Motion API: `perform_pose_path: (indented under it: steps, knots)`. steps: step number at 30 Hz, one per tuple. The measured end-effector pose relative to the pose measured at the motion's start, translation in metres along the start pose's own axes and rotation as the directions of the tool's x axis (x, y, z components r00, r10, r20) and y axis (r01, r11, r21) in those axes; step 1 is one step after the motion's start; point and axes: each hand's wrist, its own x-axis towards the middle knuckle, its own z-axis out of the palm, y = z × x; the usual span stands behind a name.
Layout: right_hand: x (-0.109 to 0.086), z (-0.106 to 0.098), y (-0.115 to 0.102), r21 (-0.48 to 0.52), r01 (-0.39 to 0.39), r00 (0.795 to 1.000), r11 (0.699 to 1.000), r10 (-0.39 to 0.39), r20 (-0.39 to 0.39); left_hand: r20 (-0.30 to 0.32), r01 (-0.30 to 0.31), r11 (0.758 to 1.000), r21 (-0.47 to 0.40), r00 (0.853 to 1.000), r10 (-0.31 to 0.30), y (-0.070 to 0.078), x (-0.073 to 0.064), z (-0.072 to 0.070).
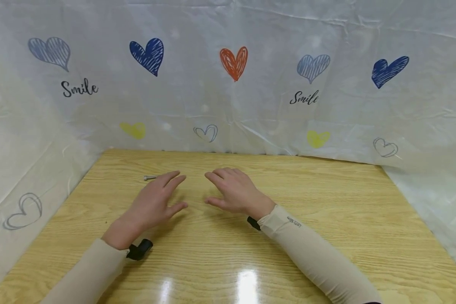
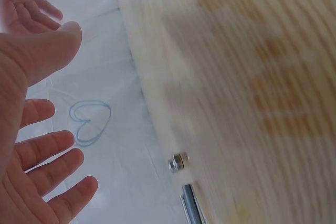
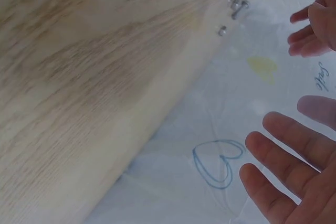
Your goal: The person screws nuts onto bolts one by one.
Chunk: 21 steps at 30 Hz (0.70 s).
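Well, our left hand: bare left hand (image 1: 148, 209) over the left part of the pale yellow wood-grain counter (image 1: 327, 211), its fingers (image 2: 58, 170) apart and relaxed, the thumb reaching to the right.
Our right hand: bare right hand (image 1: 235, 194) near the middle of the counter, a gap between it and the left hand; we see its fingers (image 3: 283, 162) spread in the right wrist view, thumb pointing left.
Bolt: slim silver metal bolt (image 1: 150, 177) lying on the far left part of the counter, just beyond our left hand, its head to the left and its other end hidden behind the fingers.
Small hardware: in the right wrist view we make out a group of small silver metal pieces (image 3: 240, 10), at least two with bolt-like shafts, and a small rounded silver piece (image 3: 222, 31) near them; blur keeps us from telling their exact kind.
Sleeves: beige fabric sleeves (image 1: 319, 261) on both our forearms, a black device (image 1: 139, 250) at the left wrist.
Backdrop: white wrinkled sheet (image 1: 197, 93) standing along the far, left and right edges, printed with blue, orange-red and yellow hearts and the word "Smile".
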Motion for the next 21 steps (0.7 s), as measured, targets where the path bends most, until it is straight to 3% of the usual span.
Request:
perform_pose_path:
  steps: [13,21]
  knots:
    - [0.017,0.003,-0.008,-0.012,0.019,0.999,1.000,-0.019,0.036,-0.067,-0.042,0.999,0.009,0.997,0.043,-0.019,-0.008,-0.006]
    - [0.026,0.007,-0.013,-0.018,0.003,0.997,1.000,-0.002,0.080,-0.038,0.014,1.000,-0.017,0.999,-0.015,-0.029,-0.013,-0.007]
